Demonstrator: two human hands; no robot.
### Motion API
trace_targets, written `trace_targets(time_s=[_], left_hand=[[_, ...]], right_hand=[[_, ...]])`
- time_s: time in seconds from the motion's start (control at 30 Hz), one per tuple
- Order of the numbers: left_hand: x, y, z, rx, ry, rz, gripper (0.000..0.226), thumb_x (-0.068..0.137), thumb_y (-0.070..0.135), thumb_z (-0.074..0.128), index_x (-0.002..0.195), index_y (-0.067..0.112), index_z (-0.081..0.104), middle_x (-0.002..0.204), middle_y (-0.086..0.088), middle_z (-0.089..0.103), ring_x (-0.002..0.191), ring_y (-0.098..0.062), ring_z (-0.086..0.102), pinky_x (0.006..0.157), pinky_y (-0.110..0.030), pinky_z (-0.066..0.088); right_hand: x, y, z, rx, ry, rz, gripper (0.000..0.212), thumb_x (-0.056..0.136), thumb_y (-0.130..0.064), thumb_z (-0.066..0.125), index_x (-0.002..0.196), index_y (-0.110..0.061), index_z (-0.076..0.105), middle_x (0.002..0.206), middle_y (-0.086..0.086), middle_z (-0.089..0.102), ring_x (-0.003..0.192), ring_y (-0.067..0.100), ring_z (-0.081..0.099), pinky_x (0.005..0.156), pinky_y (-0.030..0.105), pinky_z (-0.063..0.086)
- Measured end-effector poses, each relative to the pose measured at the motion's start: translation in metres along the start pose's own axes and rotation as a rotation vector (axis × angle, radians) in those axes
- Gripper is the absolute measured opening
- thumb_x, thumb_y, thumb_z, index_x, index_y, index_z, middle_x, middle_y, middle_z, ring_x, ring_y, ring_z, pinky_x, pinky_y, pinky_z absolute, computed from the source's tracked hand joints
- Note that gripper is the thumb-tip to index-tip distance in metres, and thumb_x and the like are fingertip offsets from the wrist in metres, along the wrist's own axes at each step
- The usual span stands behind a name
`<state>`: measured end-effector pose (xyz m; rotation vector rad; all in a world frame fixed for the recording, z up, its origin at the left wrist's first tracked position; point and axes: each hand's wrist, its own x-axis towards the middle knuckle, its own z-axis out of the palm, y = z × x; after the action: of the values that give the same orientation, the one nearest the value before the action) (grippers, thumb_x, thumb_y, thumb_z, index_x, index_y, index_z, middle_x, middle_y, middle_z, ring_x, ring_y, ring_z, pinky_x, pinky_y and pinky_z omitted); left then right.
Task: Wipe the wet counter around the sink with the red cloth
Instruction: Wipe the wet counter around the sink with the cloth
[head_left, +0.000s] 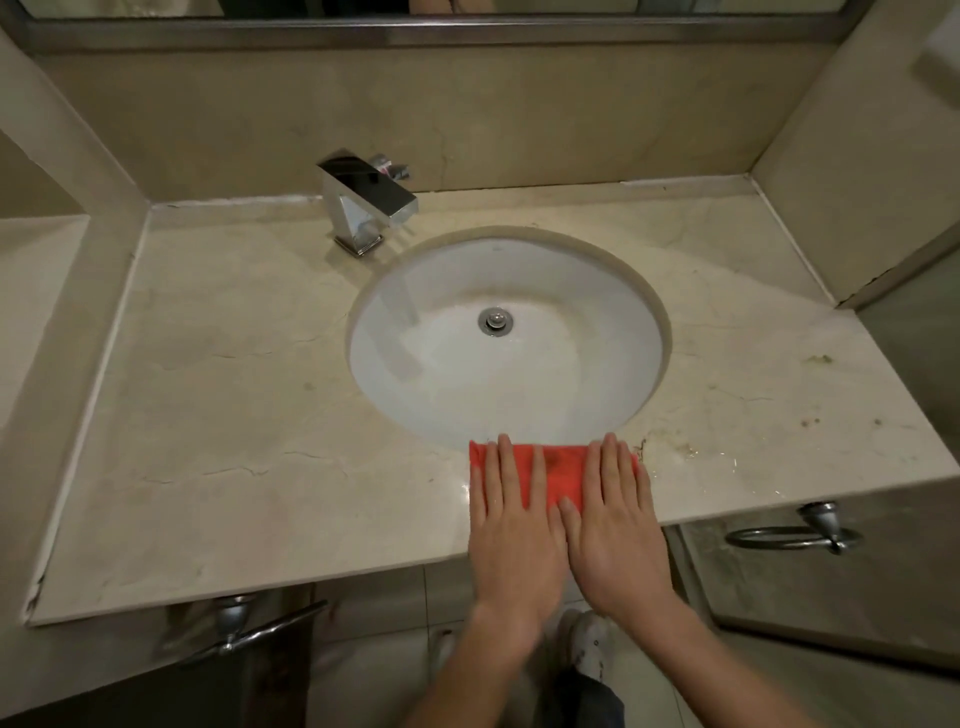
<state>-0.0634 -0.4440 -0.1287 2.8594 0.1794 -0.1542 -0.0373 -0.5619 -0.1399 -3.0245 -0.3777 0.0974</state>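
— What's near the sink (395, 332)?
— Chrome faucet (366, 202) behind; towel ring (795, 538) below the marble counter (208, 415).
— The cloth?
— Red cloth (563, 470) at the basin's front rim, left hand (511, 530) and right hand (615, 530) flat, fingers straight, pressing it.

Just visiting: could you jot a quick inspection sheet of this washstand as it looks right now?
Surface: beige stone counter, stained and glistening wet right of the cloth.
Job's things: red cloth folded flat at the front edge of the sink.
Clutter: nothing seen.
Hands: left hand and right hand press flat on the cloth, fingers straight.
Cables: nothing seen.
Surroundings: chrome tap, towel ring below the counter.
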Motion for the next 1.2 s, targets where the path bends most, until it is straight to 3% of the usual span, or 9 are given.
trace_targets(time_s=[0.1,0.23,0.47,0.6,0.67,0.87,0.97,1.2], left_hand=[[-0.035,0.014,0.017,-0.031,0.010,0.028,0.061,0.100,0.039,0.020,0.152,0.010,0.026,0.158,-0.025,0.018,0.149,-0.038,0.013,0.119,-0.054,0.017],[-0.033,0.023,0.020,-0.018,-0.010,-0.027,0.060,0.099,0.040,0.027,0.150,0.011,0.034,0.157,-0.024,0.023,0.148,-0.038,0.017,0.116,-0.055,0.016],[0.028,0.037,0.013,-0.013,-0.008,0.017,0.060,0.101,0.040,0.013,0.154,0.012,0.021,0.160,-0.023,0.014,0.150,-0.036,0.007,0.120,-0.053,0.011],[0.058,0.043,0.005,0.006,-0.105,0.005,0.070,0.092,0.043,-0.011,0.156,0.017,-0.003,0.162,-0.018,-0.010,0.150,-0.030,-0.012,0.122,-0.048,-0.004],[0.055,0.043,0.006,-0.007,-0.099,0.014,0.068,0.093,0.044,-0.009,0.155,0.018,-0.005,0.162,-0.016,-0.012,0.150,-0.030,-0.016,0.122,-0.047,-0.006],[0.011,0.046,0.021,0.010,-0.029,0.114,0.059,0.104,0.044,0.009,0.155,0.017,0.020,0.162,-0.015,0.016,0.150,-0.033,0.010,0.115,-0.048,0.012],[0.011,0.046,0.019,0.024,-0.023,0.126,0.057,0.104,0.044,0.012,0.153,0.019,0.028,0.160,-0.012,0.024,0.148,-0.031,0.019,0.114,-0.047,0.015],[0.075,0.066,0.021,0.061,-0.024,0.168,0.059,0.101,0.045,0.017,0.154,0.019,0.024,0.162,-0.014,0.018,0.150,-0.030,0.015,0.118,-0.050,0.007]], right_hand=[[-0.038,0.015,0.003,-0.024,-0.005,-0.028,0.070,0.101,-0.041,0.025,0.154,0.005,0.022,0.161,0.025,0.021,0.151,0.034,0.022,0.121,0.047,0.015],[-0.033,0.025,0.003,-0.026,-0.014,-0.037,0.069,0.102,-0.043,0.024,0.152,0.005,0.028,0.160,0.024,0.025,0.149,0.034,0.026,0.119,0.047,0.017],[0.026,0.045,-0.004,0.021,-0.029,0.004,0.076,0.103,-0.050,0.000,0.155,0.004,0.018,0.162,0.023,0.015,0.153,0.033,0.013,0.124,0.048,0.013],[0.056,0.058,-0.006,0.040,-0.040,-0.009,0.076,0.101,-0.050,0.004,0.156,0.003,0.014,0.164,0.023,0.010,0.154,0.032,0.007,0.125,0.048,0.007],[0.053,0.062,-0.007,0.060,-0.055,-0.026,0.077,0.101,-0.052,0.000,0.157,0.001,0.009,0.165,0.021,0.006,0.154,0.030,0.002,0.126,0.046,0.003],[0.003,0.081,-0.008,0.093,-0.080,-0.032,0.077,0.101,-0.057,-0.008,0.158,-0.006,0.001,0.166,0.013,-0.004,0.154,0.023,-0.007,0.124,0.043,-0.001],[-0.003,0.091,-0.011,0.067,-0.081,-0.035,0.075,0.103,-0.056,-0.004,0.158,-0.007,0.007,0.166,0.013,0.003,0.154,0.024,-0.001,0.122,0.043,-0.001],[0.046,0.117,-0.009,0.041,-0.056,0.024,0.075,0.102,-0.054,-0.001,0.158,-0.004,0.005,0.166,0.017,0.004,0.154,0.027,0.000,0.125,0.047,0.002]])
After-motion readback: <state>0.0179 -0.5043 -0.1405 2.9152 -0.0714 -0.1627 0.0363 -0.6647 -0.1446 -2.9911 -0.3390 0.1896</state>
